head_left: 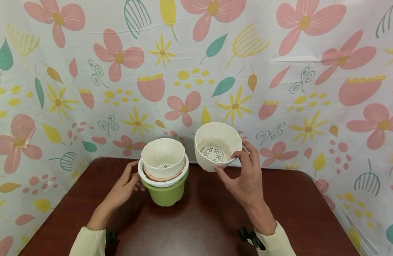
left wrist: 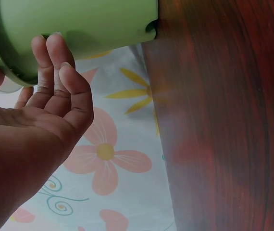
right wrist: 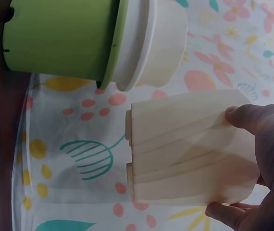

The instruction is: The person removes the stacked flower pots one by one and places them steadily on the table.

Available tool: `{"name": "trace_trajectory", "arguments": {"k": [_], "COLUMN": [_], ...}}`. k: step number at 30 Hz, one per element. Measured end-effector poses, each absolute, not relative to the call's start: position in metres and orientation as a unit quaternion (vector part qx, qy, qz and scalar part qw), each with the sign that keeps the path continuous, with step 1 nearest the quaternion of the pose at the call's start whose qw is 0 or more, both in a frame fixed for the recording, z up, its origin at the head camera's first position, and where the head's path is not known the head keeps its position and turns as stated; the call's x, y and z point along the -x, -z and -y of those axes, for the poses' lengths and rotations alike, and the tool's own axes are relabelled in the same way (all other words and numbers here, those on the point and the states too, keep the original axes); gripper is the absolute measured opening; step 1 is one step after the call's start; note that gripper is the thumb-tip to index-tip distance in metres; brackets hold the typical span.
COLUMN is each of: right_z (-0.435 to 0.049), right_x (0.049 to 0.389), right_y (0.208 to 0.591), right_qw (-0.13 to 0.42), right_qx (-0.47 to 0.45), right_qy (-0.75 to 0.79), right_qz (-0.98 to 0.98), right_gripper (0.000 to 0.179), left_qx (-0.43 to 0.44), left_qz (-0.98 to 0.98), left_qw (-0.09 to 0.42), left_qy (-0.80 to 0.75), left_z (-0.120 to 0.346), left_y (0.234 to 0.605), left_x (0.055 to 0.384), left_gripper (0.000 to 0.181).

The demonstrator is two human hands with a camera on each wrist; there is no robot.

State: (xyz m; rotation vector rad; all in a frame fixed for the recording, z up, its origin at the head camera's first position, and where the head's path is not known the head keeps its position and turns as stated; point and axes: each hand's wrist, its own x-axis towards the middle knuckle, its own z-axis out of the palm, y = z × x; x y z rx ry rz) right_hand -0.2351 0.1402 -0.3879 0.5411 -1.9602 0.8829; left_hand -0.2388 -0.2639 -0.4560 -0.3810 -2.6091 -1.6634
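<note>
At the stack of nested flowerpots, my left hand [head_left: 123, 186] holds the rim side of the green flowerpot [head_left: 166, 193]. In the left wrist view its fingertips [left wrist: 57, 42] lie against the green wall below the rim. Inside the green pot sit a white-rimmed pot [head_left: 158, 184], a peach pot [head_left: 170, 177] and, on top, a white faceted pot [head_left: 164, 153]. My right hand [head_left: 247, 179] grips another white flowerpot [head_left: 217, 137] by its side, raised right of the stack. Its mouth tilts toward the head camera, showing a round perforated base inside.
The stack stands on a dark reddish-brown table [head_left: 196, 231]. Behind the table and along its sides hangs a white sheet [head_left: 196, 53] printed with flowers and leaves. Dark straps [head_left: 254, 240] circle the wrists by the pale sleeves.
</note>
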Motion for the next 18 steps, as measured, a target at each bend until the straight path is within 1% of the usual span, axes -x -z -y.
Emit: {"name": "trace_trajectory", "arguments": {"k": [5, 18], "right_z": [-0.143, -0.145], "right_x": [0.237, 0.238], "right_y": [0.391, 0.399], "right_qw": [0.438, 0.387], "right_qx": [-0.214, -0.205], "right_qy": [-0.35, -0.364], "right_qz": [0.8, 0.822], "right_gripper": [0.059, 0.057], "left_qx": [0.117, 0.124], "left_qz": [0.839, 0.835], "left_qw": [0.008, 0.01], "left_qy": [0.531, 0.536], "left_z": [0.263, 0.263], "left_y": [0.455, 0.456], "left_x": [0.239, 0.238], "left_gripper": [0.042, 0.042]}}
